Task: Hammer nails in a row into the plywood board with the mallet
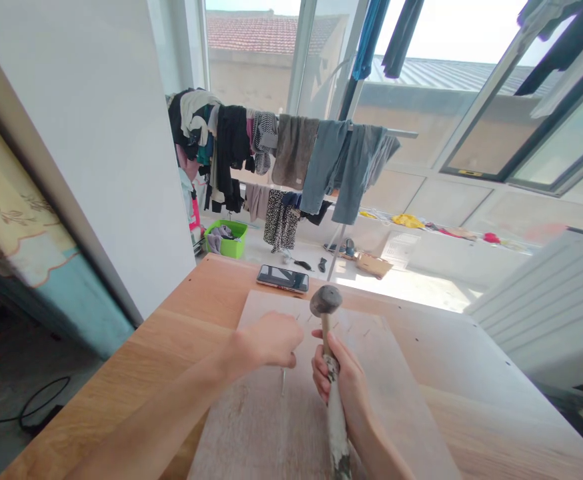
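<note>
My right hand [344, 383] is closed round the wooden handle of a hammer [326, 301], whose dark head is raised above a pale wooden board [396, 400]. My left hand [269, 340] is pinched on a thin nail [283, 380] that stands upright on the board, just left of the hammer handle. Several small nail marks dot the board's far part.
The board lies on a wooden table [171, 347]. A phone [283, 278] lies flat at the table's far edge. Beyond, a drying rack [296, 153] full of clothes, a green basket [227, 239] on the floor, windows. A white wall stands left; a cable lies on the floor.
</note>
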